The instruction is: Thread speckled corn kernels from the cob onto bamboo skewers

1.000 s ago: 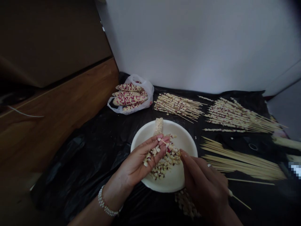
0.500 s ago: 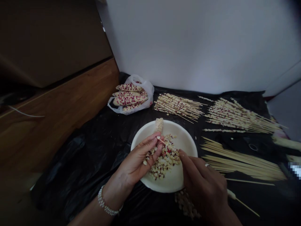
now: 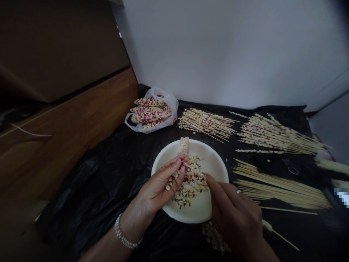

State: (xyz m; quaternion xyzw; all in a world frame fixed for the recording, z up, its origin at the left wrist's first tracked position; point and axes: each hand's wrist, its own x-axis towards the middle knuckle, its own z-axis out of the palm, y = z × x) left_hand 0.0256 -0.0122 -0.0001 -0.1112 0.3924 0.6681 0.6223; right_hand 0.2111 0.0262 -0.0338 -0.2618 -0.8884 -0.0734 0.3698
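I am seeing a black plastic sheet [image 3: 117, 160] carrying the things, creased and faintly shining at the left, and a white bowl [image 3: 215, 160] is sitting on it near the middle. Beyond the bowl, a white plastic bag [image 3: 172, 100] of corn ears [image 3: 151, 116] is lying with its mouth to the left, one bundle of kernel-threaded skewers [image 3: 201, 120] is resting just right of it, and a second bundle [image 3: 264, 133] is spreading farther right. Nearer the camera, I am making out bare sticks [image 3: 283, 186] fanning across the right, one loose stick [image 3: 289, 210] lying beside them, and pale kernels [image 3: 214, 234] showing dimly below the bowl.
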